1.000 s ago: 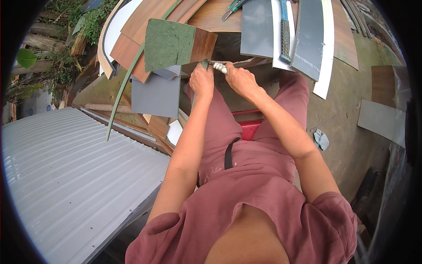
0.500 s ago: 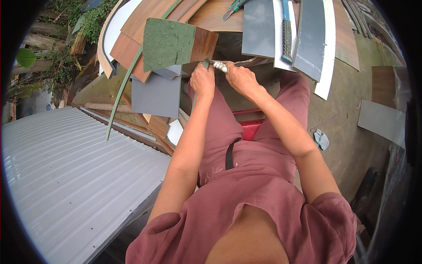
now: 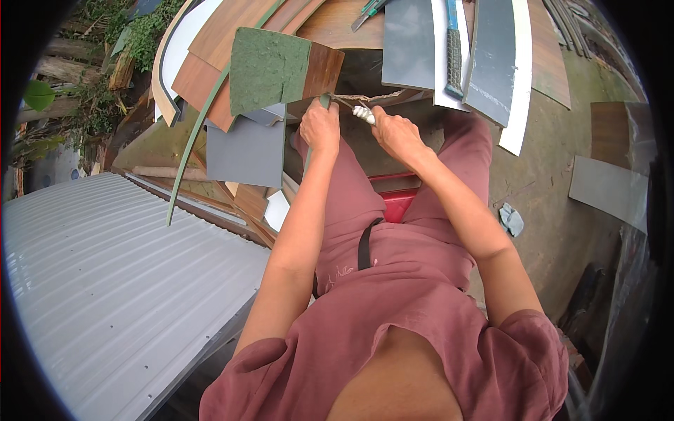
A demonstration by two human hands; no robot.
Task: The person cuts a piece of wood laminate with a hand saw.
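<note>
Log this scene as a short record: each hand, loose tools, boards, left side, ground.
Left hand: holding a narrow green strip
Right hand: gripping a white-wrapped handle
Loose tools: blue-handled tool and green-handled cutter, lying on boards
Nearest board: brown panel with a rough green face
Left side: pale corrugated sheet
Ground, right: crumpled light-blue cloth-like piece
</note>
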